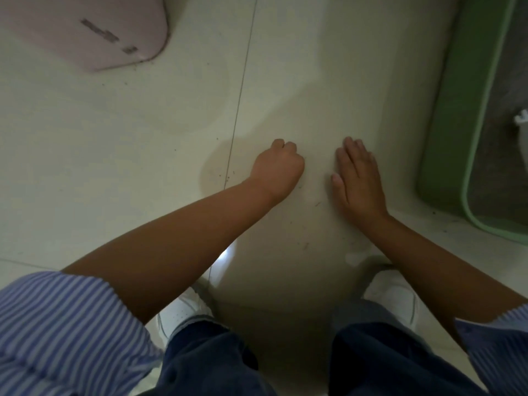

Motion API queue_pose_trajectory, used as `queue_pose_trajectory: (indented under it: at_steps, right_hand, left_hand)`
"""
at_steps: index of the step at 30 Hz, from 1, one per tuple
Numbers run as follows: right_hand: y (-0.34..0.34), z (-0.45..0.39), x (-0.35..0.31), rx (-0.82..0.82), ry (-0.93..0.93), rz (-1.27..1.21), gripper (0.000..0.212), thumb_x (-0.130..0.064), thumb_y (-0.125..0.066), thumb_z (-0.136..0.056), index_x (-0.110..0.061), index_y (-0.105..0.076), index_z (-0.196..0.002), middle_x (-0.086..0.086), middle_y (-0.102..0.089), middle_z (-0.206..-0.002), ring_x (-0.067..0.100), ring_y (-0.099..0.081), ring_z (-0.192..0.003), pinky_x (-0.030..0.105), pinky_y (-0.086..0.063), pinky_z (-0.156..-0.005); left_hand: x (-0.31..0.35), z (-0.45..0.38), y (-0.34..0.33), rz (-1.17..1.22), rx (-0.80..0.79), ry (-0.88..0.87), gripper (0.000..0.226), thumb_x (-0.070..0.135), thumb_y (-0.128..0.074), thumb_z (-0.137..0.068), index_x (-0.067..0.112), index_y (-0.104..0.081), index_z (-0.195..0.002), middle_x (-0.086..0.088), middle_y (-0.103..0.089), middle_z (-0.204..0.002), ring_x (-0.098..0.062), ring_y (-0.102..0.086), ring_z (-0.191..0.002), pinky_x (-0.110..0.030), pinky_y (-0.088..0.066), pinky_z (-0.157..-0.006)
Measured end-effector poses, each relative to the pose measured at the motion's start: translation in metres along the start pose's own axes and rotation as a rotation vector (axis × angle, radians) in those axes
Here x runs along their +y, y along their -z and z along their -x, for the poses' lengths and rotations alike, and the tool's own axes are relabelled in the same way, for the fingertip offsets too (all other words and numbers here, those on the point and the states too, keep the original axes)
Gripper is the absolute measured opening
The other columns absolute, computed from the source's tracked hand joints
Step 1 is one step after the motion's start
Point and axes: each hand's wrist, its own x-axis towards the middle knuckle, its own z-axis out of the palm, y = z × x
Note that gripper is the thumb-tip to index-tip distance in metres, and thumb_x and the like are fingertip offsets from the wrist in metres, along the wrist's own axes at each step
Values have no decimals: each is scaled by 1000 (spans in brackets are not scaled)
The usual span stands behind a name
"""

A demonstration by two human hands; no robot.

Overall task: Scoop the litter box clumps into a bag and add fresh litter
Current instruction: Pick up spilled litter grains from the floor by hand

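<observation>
The green litter box (pixel 445 115) stands at the right edge of the view, with grey litter (pixel 511 172) inside it. A small white object (pixel 522 119) shows in the litter at the far right; what it is I cannot tell. My left hand (pixel 278 170) hovers over the tiled floor in the middle, fingers curled into a fist with nothing seen in it. My right hand (pixel 358 178) is beside it, flat, fingers extended and close together, empty, a short way left of the box. No bag or scoop is clearly in view.
A pink flat-sided container (pixel 85 27) sits on the floor at the top left. Scattered litter grains (pixel 225 175) lie on the pale tiles (pixel 143 138). My two white shoes (pixel 183 312) and dark trouser legs fill the bottom of the view.
</observation>
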Motion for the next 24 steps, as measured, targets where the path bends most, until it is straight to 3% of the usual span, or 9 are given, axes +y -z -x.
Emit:
queue_pose_trajectory:
  at_steps: [2,5,6,10,12,14,16,19,24]
  right_hand:
    - [0,0,2,1,20,0,55,-24,-32,-88,14,-50,-123,35,-45,-132,52,-40,-124,52,-21,-102]
    - [0,-1,3,4,27,9,56,-25,-31,-88,14,-50,-124,33,-45,-133,50,-39,-125,49,-19,-103]
    - [0,0,3,0,15,3,57,-26,-30,-88,13,-49,-125,33,-43,-135,49,-38,-127,48,-18,-104]
    - [3,-3,0,16,14,-27,55,-24,-32,-88,15,-52,-120,34,-47,-131,51,-40,-124,51,-23,-104]
    - [7,-6,-2,42,78,6,50,-22,-38,-85,15,-59,-111,34,-58,-117,51,-52,-112,54,-36,-98]
    - [11,-12,-7,60,161,45,44,-23,-45,-80,11,-65,-99,29,-66,-99,46,-63,-93,41,-49,-86]
    - [13,-19,-15,21,238,46,43,-26,-49,-75,8,-67,-94,26,-66,-88,41,-65,-79,32,-42,-77]
    - [9,-35,-33,-97,340,29,43,-28,-50,-72,7,-67,-90,24,-66,-86,40,-64,-77,31,-41,-75]
    - [-5,-63,-56,-214,494,121,45,-27,-44,-69,7,-68,-86,27,-66,-94,45,-63,-84,46,-52,-76]
  left_hand:
    - [-1,2,2,-6,-52,-50,29,-5,-41,-90,-4,-53,-117,-20,-48,-122,-34,-41,-118,-36,-45,-84]
    - [-5,5,9,-178,42,-164,24,0,-77,-55,-6,-65,-76,-20,-63,-79,-32,-62,-79,-27,-47,-51]
    - [-7,4,10,-226,33,-189,25,-1,-77,-54,-6,-64,-75,-21,-63,-76,-32,-63,-76,-27,-45,-49]
    - [-16,-10,5,-60,-71,-228,29,0,-40,-92,-2,-54,-118,-20,-55,-121,-34,-50,-114,-39,-42,-86]
    - [-27,-8,6,223,20,-138,27,6,-46,-90,2,-62,-112,-17,-62,-117,-30,-56,-108,-32,-41,-86]
    - [-39,-1,0,602,114,-34,20,5,-55,-85,1,-69,-99,-11,-70,-98,-14,-64,-89,-16,-43,-74]
    - [-46,18,-4,1117,122,130,11,-3,-60,-82,-2,-70,-88,-1,-67,-68,5,-60,-57,-3,-45,-59]
    - [-55,41,-17,1825,31,416,22,-11,-52,-87,1,-57,-69,8,-58,-42,0,-57,-44,-6,-49,-50]
    - [-67,64,-41,2413,-119,553,52,-5,-33,-92,4,-60,-49,-1,-54,-42,-5,-51,-35,-10,-43,-35]
